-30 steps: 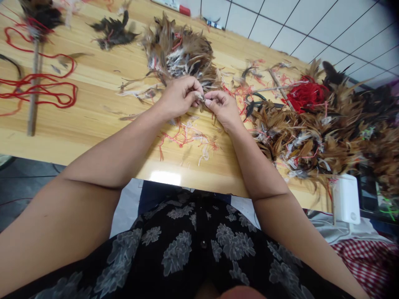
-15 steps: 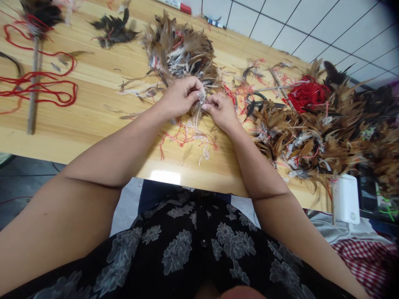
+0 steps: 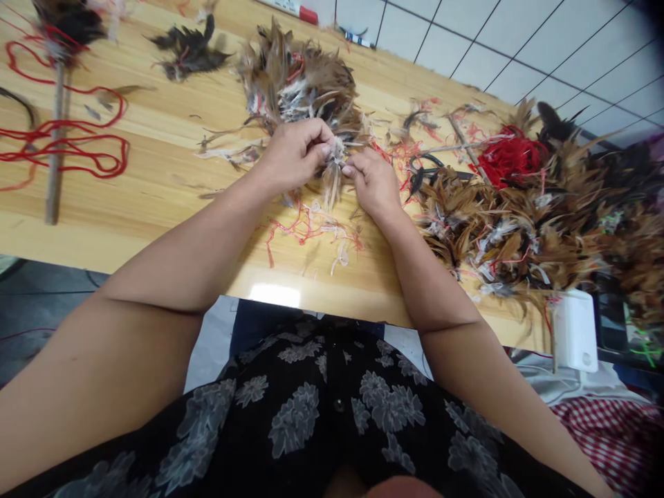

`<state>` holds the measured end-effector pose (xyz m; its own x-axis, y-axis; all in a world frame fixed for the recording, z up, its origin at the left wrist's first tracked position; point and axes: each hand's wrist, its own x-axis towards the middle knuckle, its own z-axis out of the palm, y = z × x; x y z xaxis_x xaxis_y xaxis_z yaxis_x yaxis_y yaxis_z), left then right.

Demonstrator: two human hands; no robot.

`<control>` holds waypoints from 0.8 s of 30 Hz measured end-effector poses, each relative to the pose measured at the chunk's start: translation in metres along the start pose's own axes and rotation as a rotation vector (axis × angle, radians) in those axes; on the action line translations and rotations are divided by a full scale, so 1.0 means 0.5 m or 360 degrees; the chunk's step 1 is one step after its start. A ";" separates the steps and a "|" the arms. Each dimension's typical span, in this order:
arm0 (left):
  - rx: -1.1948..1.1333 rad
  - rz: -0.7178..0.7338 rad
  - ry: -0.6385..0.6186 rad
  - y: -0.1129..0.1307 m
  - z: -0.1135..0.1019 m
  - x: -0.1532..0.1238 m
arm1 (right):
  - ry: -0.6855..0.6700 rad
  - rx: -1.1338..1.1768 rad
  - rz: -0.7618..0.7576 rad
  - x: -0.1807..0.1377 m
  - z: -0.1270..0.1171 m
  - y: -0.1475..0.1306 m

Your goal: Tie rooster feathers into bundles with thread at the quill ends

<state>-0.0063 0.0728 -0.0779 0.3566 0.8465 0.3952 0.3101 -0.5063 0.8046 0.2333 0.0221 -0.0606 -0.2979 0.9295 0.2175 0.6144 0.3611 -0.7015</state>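
Between my two hands is a small bunch of pale feathers, its whitish quill ends pointing up. My left hand pinches the bunch between thumb and fingers. My right hand has its fingertips closed at the right side of the same bunch, touching the quills; whether a strand lies between them is too small to see. Just beyond my hands lies a pile of brown feathers with white fluff and bits of red string. Scraps of red and white string are strewn on the table in front of my wrists.
On the left lies a stick with dark feathers at its top and red cord looped over it. A large heap of brown feathers and a red string bundle lie right. A white box-shaped device sits at the front right edge.
My left hand has shifted slightly left and up with the feather bunch. My right fingers have curled and turned a little, and more of the bunch shows between the hands.
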 end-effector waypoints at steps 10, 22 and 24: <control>0.0109 0.0051 -0.0028 0.015 -0.003 0.005 | 0.0142 -0.0048 -0.0036 0.000 -0.004 0.007; 0.0084 -0.0103 -0.0084 0.046 0.008 -0.003 | 0.0205 0.0003 -0.0023 0.001 0.018 0.036; 0.0029 -0.0126 -0.0094 0.043 0.008 -0.003 | 0.0187 0.0027 0.0027 -0.002 0.018 0.029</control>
<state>0.0034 0.0601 -0.0628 0.3816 0.8731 0.3036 0.3551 -0.4417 0.8239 0.2361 0.0259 -0.0769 -0.1993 0.9383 0.2826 0.6057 0.3447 -0.7171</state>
